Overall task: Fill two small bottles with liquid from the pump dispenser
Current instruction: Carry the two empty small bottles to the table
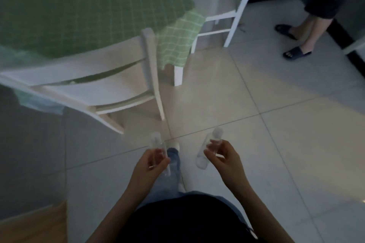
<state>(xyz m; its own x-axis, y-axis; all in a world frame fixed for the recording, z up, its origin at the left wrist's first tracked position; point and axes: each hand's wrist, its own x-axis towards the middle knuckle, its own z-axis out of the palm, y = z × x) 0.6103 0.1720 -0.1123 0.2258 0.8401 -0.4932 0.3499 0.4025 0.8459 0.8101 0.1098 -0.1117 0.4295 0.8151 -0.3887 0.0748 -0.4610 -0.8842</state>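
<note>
Small clear plastic bottle (156, 141) pinched in left hand (152, 165), twin bottle (201, 159) pinched in right hand (223, 162): carry both level to green checked table (59, 16).

The floor (276, 134) has big pale grey tiles with thin lines between them. A band of brighter light lies across the tiles on the right. A desk (59, 25) stands at the top left. A green checked cloth (177, 41) covers it, and one corner hangs down. A white chair (110, 83) stands close to the desk. A second white chair (237, 16) stands further back. Another person's feet (296, 45), in dark sandals, stand at the top right. Something brown (39, 221) shows at the bottom left.
</note>
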